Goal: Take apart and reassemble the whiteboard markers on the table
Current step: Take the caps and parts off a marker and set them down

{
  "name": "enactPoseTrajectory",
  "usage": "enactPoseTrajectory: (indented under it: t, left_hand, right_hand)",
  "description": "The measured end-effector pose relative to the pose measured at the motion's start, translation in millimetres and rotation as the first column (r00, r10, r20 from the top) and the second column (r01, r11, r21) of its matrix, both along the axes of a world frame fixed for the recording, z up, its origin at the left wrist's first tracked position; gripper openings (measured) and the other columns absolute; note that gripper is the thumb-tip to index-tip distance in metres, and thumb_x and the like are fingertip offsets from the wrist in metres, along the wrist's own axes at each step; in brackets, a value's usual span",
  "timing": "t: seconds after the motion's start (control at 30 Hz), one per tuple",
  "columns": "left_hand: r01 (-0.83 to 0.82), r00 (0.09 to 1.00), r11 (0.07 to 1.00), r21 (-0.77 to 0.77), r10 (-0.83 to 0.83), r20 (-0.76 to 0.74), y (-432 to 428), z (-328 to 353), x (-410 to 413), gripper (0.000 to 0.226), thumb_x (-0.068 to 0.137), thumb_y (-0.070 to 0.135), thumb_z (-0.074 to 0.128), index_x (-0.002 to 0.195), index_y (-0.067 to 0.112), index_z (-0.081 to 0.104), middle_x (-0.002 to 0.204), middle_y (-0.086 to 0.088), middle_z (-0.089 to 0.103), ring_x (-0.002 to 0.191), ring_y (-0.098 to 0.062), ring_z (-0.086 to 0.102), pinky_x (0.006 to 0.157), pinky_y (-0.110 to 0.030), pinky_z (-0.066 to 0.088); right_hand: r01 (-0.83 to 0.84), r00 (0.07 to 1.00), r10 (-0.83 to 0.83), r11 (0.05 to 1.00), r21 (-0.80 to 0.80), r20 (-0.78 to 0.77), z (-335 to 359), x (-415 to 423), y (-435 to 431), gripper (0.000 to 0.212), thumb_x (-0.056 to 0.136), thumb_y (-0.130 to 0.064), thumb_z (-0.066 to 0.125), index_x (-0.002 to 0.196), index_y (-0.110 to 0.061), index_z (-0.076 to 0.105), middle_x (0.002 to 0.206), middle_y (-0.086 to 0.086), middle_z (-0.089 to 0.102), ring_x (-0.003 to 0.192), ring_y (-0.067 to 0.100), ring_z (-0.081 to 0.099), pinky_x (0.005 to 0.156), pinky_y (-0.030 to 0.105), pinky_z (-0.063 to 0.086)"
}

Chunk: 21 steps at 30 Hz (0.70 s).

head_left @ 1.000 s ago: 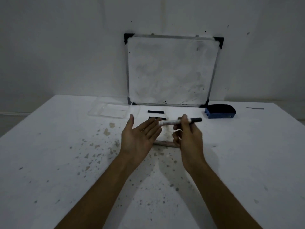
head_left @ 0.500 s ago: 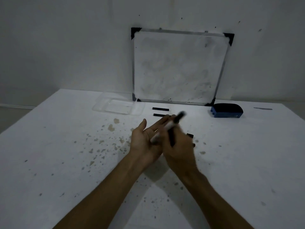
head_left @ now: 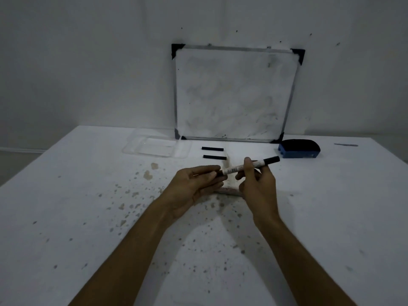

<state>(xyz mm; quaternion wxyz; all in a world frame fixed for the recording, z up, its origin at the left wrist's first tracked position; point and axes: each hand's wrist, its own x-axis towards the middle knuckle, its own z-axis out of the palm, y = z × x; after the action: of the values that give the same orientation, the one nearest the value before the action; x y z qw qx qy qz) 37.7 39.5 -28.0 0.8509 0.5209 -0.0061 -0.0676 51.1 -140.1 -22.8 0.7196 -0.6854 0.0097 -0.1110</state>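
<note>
Midway, roughly: white-barrelled whiteboard marker with black cap (head_left: pixel 249 166) held above the stained white table (head_left: pixel 66 195), right hand (head_left: pixel 257 184) pinching its middle, left hand (head_left: pixel 196 184) closed on its tail end. Two black stick-like parts (head_left: pixel 213 153) lie loose; reassembly remains.

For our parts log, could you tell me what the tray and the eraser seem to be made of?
The tray looks like thin clear plastic with a glossy finish: the table shows through it and its ridges catch light. The eraser seems to have a blue moulded plastic base, smooth and matt, under a dark top that looks soft, perhaps felt; too dim to be sure.
</note>
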Motion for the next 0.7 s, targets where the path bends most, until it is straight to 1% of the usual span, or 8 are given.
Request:
enactPoseTrajectory:
  t: [0.07, 0.13, 0.23, 0.3, 0.37, 0.47, 0.6, 0.7]
  left_hand:
    - [0.012, 0.999, 0.995, 0.094, -0.016, 0.042, 5, -1, 0, 0.037, 0.092, 0.008, 0.071, 0.126, -0.005, 0.069, 0.120, -0.023, 0.077, 0.115, -0.031, 0.075, 0.089, -0.030, 0.062]
    - [0.006, 0.996, 0.985, 0.170, -0.021, 0.084, 14, 0, 1, 0.029, 0.099, 0.010, 0.067, 0.125, -0.001, 0.070, 0.117, -0.020, 0.078, 0.112, -0.030, 0.076, 0.087, -0.029, 0.063]
    - [-0.142, 0.980, 0.930, 0.339, 0.083, 0.182, 31, 1, 3, 0.019, 0.105, 0.016, 0.060, 0.116, 0.013, 0.076, 0.105, -0.011, 0.083, 0.097, -0.028, 0.080, 0.077, -0.027, 0.064]
    - [-0.307, 0.942, 0.824, 0.475, 0.193, 0.275, 42, -5, 5, 0.018, 0.106, 0.017, 0.060, 0.114, 0.020, 0.076, 0.098, -0.001, 0.083, 0.086, -0.024, 0.081, 0.071, -0.024, 0.063]
    - [-0.422, 0.900, 0.694, 0.584, 0.245, 0.359, 50, -16, 8, 0.016, 0.105, 0.020, 0.063, 0.115, 0.021, 0.075, 0.095, 0.005, 0.082, 0.083, -0.015, 0.079, 0.071, -0.024, 0.063]
    - [-0.466, 0.884, 0.602, 0.649, 0.291, 0.366, 55, -28, 12, 0.018, 0.101, 0.018, 0.068, 0.117, 0.014, 0.075, 0.097, 0.005, 0.081, 0.082, -0.007, 0.078, 0.079, -0.023, 0.064]
    - [-0.485, 0.874, 0.618, 0.619, 0.337, 0.349, 55, -27, 14, 0.009, 0.098, 0.010, 0.072, 0.107, 0.012, 0.074, 0.095, 0.001, 0.081, 0.084, -0.010, 0.079, 0.084, -0.032, 0.065]
    - [-0.502, 0.864, 0.618, 0.605, 0.384, 0.324, 60, -23, 11, 0.008, 0.096, 0.007, 0.073, 0.096, 0.015, 0.071, 0.095, -0.003, 0.081, 0.088, -0.015, 0.080, 0.085, -0.041, 0.065]
  right_hand:
    - [-0.015, 0.998, 0.019, 0.998, 0.068, -0.057, 0, 5, -5, 0.036, 0.102, -0.048, 0.052, 0.104, -0.013, 0.063, 0.076, -0.003, 0.071, 0.054, 0.002, 0.057, 0.051, 0.020, 0.048]
    - [-0.005, 0.996, 0.011, 0.998, 0.066, -0.087, 2, 12, -12, 0.037, 0.104, -0.047, 0.048, 0.106, -0.013, 0.064, 0.089, 0.002, 0.071, 0.071, 0.008, 0.067, 0.065, 0.027, 0.055]
    - [-0.052, 0.999, 0.052, 0.997, -0.057, -0.015, 10, 23, -23, 0.032, 0.106, -0.044, 0.044, 0.103, -0.018, 0.063, 0.094, 0.001, 0.072, 0.089, 0.016, 0.072, 0.080, 0.034, 0.058]
    - [-0.116, 0.988, 0.138, 0.960, -0.255, 0.073, 16, 32, -25, 0.031, 0.104, -0.047, 0.047, 0.103, -0.021, 0.065, 0.080, -0.005, 0.072, 0.077, 0.008, 0.072, 0.072, 0.024, 0.058]
    - [-0.092, 0.970, 0.202, 0.823, -0.561, 0.137, 20, 45, -19, 0.033, 0.101, -0.052, 0.048, 0.107, -0.025, 0.067, 0.064, -0.007, 0.066, 0.061, -0.002, 0.065, 0.055, 0.010, 0.048]
    - [-0.078, 0.939, 0.325, 0.517, -0.853, 0.111, 19, 65, -3, 0.041, 0.103, -0.048, 0.048, 0.128, -0.022, 0.068, 0.064, -0.008, 0.053, 0.053, 0.004, 0.054, 0.048, 0.016, 0.039]
    - [-0.116, 0.915, 0.404, 0.272, -0.955, 0.004, 6, 78, 8, 0.040, 0.102, -0.046, 0.052, 0.134, -0.028, 0.066, 0.080, -0.001, 0.050, 0.072, 0.015, 0.054, 0.063, 0.028, 0.038]
    - [-0.113, 0.912, 0.410, 0.241, -0.964, -0.004, 2, 74, 13, 0.036, 0.099, -0.048, 0.056, 0.126, -0.031, 0.072, 0.085, 0.003, 0.068, 0.079, 0.021, 0.065, 0.070, 0.031, 0.049]
